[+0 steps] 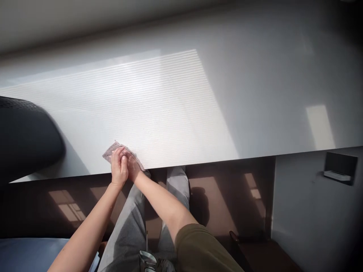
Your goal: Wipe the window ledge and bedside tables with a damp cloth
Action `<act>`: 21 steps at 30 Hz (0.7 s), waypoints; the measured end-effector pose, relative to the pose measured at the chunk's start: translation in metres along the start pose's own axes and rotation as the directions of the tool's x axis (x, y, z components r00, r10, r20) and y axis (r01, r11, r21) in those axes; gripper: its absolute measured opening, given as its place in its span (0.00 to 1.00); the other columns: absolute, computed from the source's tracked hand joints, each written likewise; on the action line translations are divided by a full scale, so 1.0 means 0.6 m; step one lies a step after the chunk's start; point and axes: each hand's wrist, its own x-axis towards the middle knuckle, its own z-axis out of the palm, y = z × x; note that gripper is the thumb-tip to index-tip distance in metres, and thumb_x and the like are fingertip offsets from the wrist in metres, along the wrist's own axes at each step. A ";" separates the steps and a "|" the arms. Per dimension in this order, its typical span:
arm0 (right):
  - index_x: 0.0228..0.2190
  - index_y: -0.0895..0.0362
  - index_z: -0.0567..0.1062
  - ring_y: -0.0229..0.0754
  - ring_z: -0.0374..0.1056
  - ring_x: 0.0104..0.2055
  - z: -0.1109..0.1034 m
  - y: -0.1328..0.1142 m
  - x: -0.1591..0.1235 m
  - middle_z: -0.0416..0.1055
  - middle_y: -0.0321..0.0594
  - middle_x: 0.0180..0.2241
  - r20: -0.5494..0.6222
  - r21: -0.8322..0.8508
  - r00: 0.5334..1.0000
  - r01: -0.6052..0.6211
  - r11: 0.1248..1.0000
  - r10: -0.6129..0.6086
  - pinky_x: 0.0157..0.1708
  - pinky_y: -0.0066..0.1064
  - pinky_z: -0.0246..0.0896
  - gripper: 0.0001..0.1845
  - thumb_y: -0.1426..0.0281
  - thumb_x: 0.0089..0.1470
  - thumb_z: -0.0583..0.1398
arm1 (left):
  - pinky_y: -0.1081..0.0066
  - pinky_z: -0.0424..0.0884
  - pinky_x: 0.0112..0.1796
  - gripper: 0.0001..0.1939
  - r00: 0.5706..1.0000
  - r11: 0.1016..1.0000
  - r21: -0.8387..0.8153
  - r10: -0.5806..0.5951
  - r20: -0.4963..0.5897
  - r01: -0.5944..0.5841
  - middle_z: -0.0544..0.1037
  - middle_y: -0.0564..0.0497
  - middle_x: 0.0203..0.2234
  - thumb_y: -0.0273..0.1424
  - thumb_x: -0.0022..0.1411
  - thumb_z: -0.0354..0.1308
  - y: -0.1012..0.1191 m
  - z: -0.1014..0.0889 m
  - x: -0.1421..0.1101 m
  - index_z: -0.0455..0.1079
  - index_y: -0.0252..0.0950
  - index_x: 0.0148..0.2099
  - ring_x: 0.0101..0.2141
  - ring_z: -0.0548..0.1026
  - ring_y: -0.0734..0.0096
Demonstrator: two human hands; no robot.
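A thin, patterned pinkish-grey cloth [108, 152] lies at the near edge of the white tabletop [176, 113]. My left hand [118, 166] is closed on it, fingers curled over its upper side and thumb on the right. Tight against it, my right hand [132, 163] also grips the cloth, its fingers partly hidden behind my left hand. The two hands overlap, and the cloth sticks out to the left and along the right side.
At the left stands a large dark rounded object [28, 139]. My legs in grey trousers [124, 226] are below the table edge. A grey side panel [314, 200] with a dark recess [340, 166] is at the right. A blue surface [28, 255] shows at lower left.
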 end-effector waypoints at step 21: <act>0.63 0.60 0.61 0.45 0.45 0.70 0.011 -0.008 0.264 0.53 0.46 0.67 -0.061 -0.295 0.976 0.181 0.938 -0.207 0.69 0.46 0.39 0.27 0.68 0.64 0.51 | 0.56 0.65 0.55 0.19 0.996 0.998 0.053 0.021 -0.082 -0.017 0.75 0.40 0.48 0.37 0.69 0.42 -0.217 -0.160 0.048 0.67 0.35 0.55 0.51 0.71 0.60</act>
